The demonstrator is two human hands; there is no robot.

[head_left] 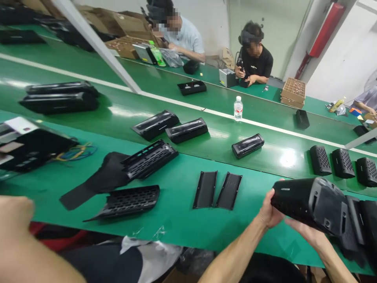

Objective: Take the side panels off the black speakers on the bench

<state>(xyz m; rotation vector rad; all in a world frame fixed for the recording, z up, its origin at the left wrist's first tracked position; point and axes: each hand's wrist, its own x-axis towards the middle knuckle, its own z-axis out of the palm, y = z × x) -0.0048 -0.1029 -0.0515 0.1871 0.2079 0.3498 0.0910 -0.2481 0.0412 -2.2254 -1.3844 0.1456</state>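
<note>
A black speaker housing (294,198) is tilted above the right part of the green bench, its end face turned toward the lower right. My left hand (270,212) grips its left end, with the thumb on the near edge and fingers partly hidden behind. From below, my right hand (306,232) supports the housing; its fingertips are partly covered by it. Close by on the right, several more black housings (365,224) stand at the picture's edge. Two curved black panels (205,190) lie side by side to the left of my hands.
Perforated black shells (135,200) and a dark cloth-like piece (103,177) lie farther left. Another person's blurred arm (17,232) reaches in at lower left. On the conveyor are black housings (247,145) and a water bottle (238,109). Several people sit beyond.
</note>
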